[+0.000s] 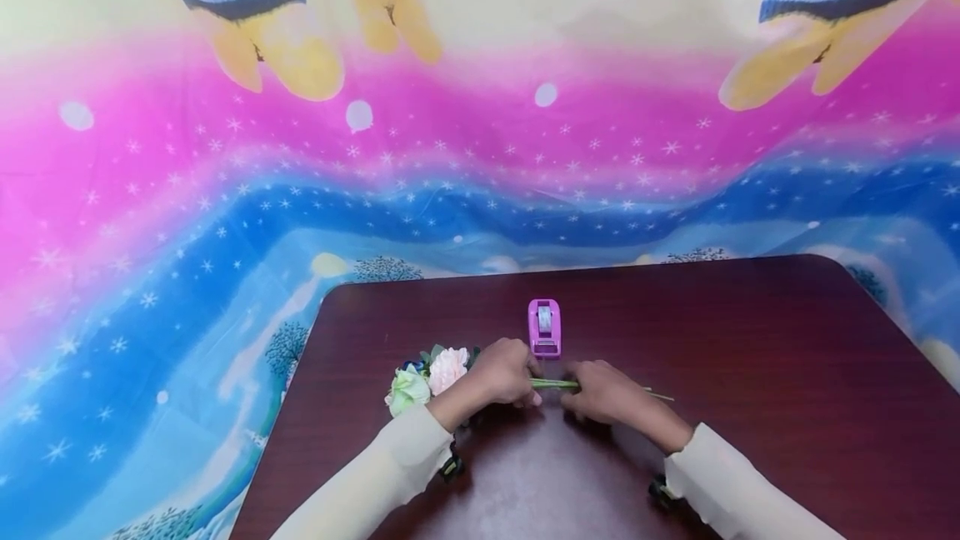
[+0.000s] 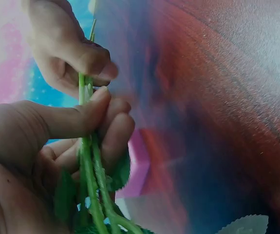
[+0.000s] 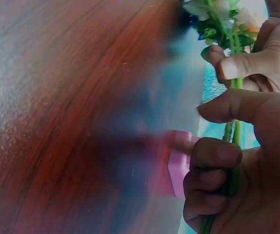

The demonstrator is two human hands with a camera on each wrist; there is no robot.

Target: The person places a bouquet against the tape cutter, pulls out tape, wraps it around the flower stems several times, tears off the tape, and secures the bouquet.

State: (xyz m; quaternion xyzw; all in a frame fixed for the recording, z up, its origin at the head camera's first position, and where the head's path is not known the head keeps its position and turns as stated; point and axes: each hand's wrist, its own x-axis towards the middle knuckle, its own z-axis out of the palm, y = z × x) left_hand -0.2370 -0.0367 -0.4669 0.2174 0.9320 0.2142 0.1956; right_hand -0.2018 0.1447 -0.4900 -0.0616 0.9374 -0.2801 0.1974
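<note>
A small bunch of artificial flowers [image 1: 426, 380] with white, pink and blue blooms lies low over the dark wood table [image 1: 750, 340], its green stems [image 1: 551, 384] running to the right. My left hand [image 1: 504, 373] grips the stems near the blooms, thumb and fingers curled round them [image 2: 88, 146]. My right hand [image 1: 606, 394] grips the same stems [image 3: 233, 146] just to the right, and their thin ends stick out past it. A pink tape dispenser [image 1: 544, 328] stands just behind the hands.
A bright cartoon-print cloth [image 1: 225, 215] in pink, blue and yellow lies beyond and to the left of the table. The table's left edge [image 1: 288, 407] runs close to the flower heads.
</note>
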